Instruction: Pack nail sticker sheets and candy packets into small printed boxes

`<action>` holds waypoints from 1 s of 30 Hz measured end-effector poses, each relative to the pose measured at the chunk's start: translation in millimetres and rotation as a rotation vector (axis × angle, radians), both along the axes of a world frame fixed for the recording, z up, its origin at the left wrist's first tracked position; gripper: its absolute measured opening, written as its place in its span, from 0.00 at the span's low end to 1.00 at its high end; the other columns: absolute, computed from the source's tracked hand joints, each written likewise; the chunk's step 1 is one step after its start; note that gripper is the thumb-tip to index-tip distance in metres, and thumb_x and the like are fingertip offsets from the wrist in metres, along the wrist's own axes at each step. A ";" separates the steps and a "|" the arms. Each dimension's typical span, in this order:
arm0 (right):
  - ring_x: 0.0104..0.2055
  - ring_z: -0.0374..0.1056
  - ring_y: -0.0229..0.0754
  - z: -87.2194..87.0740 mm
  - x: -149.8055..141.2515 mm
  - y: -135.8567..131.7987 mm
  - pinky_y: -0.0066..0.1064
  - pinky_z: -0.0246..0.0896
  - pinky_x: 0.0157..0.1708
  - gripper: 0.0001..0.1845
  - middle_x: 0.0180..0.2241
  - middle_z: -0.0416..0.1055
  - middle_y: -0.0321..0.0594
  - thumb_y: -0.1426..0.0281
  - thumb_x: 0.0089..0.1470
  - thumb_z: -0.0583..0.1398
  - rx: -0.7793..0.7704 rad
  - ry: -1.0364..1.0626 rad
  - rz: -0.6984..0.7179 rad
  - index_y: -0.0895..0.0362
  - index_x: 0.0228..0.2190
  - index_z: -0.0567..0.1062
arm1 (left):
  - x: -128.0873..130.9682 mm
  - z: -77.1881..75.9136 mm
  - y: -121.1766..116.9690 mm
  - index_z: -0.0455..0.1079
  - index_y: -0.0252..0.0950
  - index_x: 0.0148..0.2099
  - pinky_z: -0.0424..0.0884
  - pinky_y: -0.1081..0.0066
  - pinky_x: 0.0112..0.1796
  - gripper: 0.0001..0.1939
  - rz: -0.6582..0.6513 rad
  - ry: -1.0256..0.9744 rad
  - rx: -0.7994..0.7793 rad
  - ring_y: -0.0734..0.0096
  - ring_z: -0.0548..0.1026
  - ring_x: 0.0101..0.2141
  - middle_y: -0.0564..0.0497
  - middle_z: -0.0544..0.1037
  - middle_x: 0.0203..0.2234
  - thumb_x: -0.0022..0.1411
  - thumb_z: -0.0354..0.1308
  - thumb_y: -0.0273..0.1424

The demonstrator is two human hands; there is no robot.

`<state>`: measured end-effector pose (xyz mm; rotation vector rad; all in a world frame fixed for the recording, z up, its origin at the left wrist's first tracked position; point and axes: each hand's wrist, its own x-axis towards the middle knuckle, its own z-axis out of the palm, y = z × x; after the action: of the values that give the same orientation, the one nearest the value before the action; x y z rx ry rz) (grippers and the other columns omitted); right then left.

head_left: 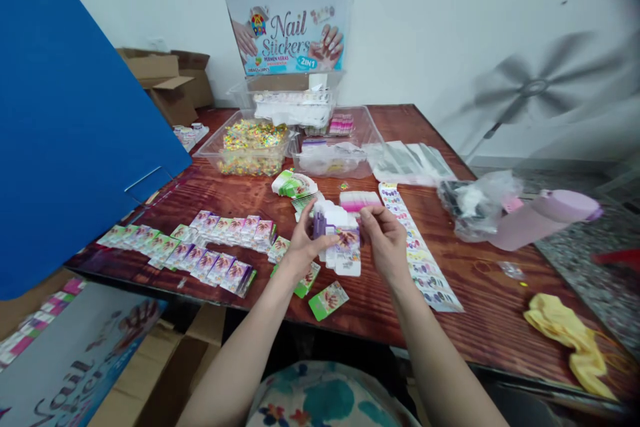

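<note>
My left hand [301, 245] is closed around several flat purple-and-white nail sticker boxes [346, 244], its thumb lying across their front. White flaps stick out at the top and bottom of these boxes. Close by their upper right edge, my right hand [386, 238] has its thumb and fingers pinched together; what they hold, if anything, is too small to make out. Just behind the hands lies a stack of pink-and-white cards [359, 200]. Green boxes [329, 300] lie on the table below my left hand.
Rows of small boxes [220, 270] cover the table's left side. Plastic bins hold wrapped candies [253, 137] and bags [330, 157]. A sticker strip [417, 247], pink bottle [547, 217] and yellow cloth [563, 330] lie rightward. A blue panel [85, 113] stands left.
</note>
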<state>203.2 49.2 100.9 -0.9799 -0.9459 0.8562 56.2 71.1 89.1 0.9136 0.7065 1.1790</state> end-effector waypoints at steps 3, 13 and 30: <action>0.18 0.52 0.30 3.3 1.2 3.6 0.23 0.50 0.17 0.14 0.19 0.60 0.29 0.58 0.50 0.65 0.020 0.024 -0.032 0.55 0.29 0.71 | -2.6 3.5 -2.9 0.58 0.44 0.63 0.68 0.64 0.46 0.48 -0.102 0.030 0.005 0.56 0.71 0.49 0.48 0.74 0.49 0.39 0.72 0.30; 0.22 0.58 0.33 -5.8 -11.1 -25.8 0.26 0.57 0.23 0.11 0.22 0.63 0.32 0.61 0.54 0.63 -0.012 -0.071 0.105 0.56 0.29 0.72 | -1.3 -9.8 -1.4 0.71 0.35 0.44 0.71 0.60 0.46 0.25 -0.010 -0.294 -0.258 0.53 0.77 0.43 0.48 0.80 0.33 0.41 0.65 0.38; 0.46 0.67 0.44 1.6 -5.7 -37.6 0.36 0.64 0.46 0.19 0.43 0.69 0.43 0.60 0.65 0.48 0.043 -0.531 0.189 0.53 0.46 0.74 | 4.4 -13.3 -4.3 0.73 0.35 0.43 0.73 0.62 0.45 0.23 0.111 -0.351 -0.267 0.57 0.79 0.39 0.49 0.81 0.34 0.43 0.67 0.37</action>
<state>197.5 11.5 102.5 -1.1174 -1.5231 0.7377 60.7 66.7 75.8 0.4342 0.6147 1.2673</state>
